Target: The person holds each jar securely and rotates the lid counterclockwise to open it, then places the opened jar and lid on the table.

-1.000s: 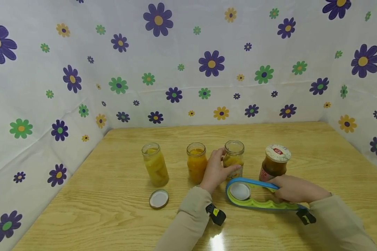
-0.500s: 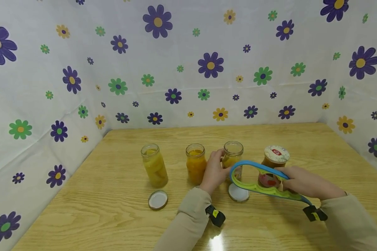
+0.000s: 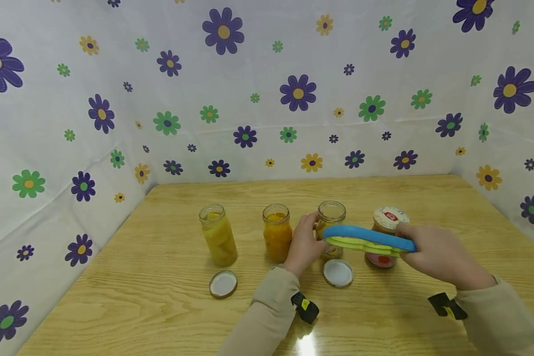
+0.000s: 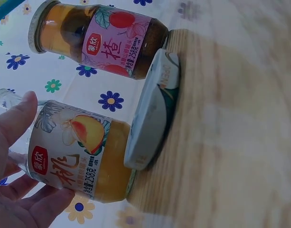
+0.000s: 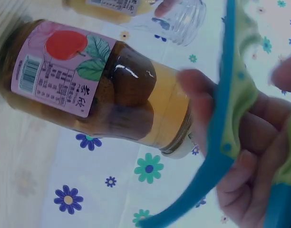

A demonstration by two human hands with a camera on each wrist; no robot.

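My left hand [image 3: 303,244] holds an open glass jar of yellow peaches [image 4: 79,152] round its side, thumb at the front. A lid [image 3: 338,273] lies inner side up on the table before it. My right hand [image 3: 445,257] grips a blue and green jar opener [image 3: 367,237], raised off the table; in the head view it overlaps the peach jar and the jar beside it. That neighbour is a hawthorn jar [image 5: 64,71] with a pink label, and its patterned lid [image 3: 390,217] is on. The right fingers [image 5: 198,90] show close by its neck.
To the left stand two more open jars, one with orange fruit [image 3: 277,240] and a taller one with pale yellow fruit [image 3: 220,240]. Another lid [image 3: 223,284] lies in front of them on the wooden table [image 3: 138,306]. A flowered cloth [image 3: 249,74] hangs behind.
The right hand has lifted the jar opener off the loose lid, which stays on the table, and has tilted it up near the hawthorn jar. The left hand keeps its hold on the peach jar.
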